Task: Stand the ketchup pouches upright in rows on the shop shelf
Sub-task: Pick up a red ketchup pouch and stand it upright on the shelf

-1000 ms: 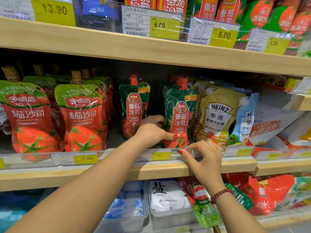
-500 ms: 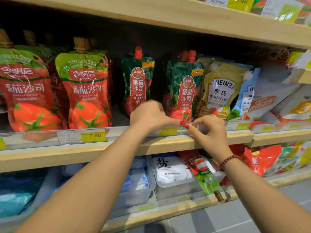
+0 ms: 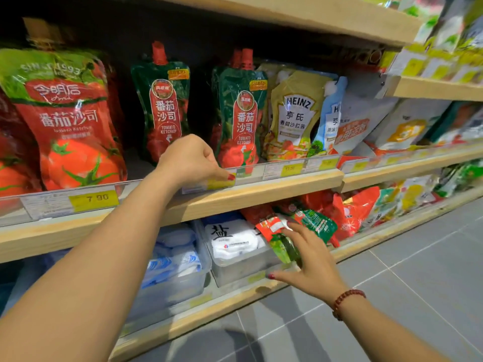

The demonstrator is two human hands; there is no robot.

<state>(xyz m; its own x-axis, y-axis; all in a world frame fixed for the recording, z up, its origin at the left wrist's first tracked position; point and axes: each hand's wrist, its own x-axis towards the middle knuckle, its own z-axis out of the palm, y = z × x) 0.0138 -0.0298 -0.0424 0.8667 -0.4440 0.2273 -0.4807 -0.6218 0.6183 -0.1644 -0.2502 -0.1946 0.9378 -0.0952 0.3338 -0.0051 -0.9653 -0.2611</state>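
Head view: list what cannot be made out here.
- Price under the left hand: its fingers cover the yellow tag.
- Rows behind the green ketchup pouches: the front pouches and the dark shelf back hide their depth.
- Fallen pouch on the lower shelf: motion blur smears its label, and the right hand covers part of it.
- Big red pouch row at left: cut off by the frame edge.
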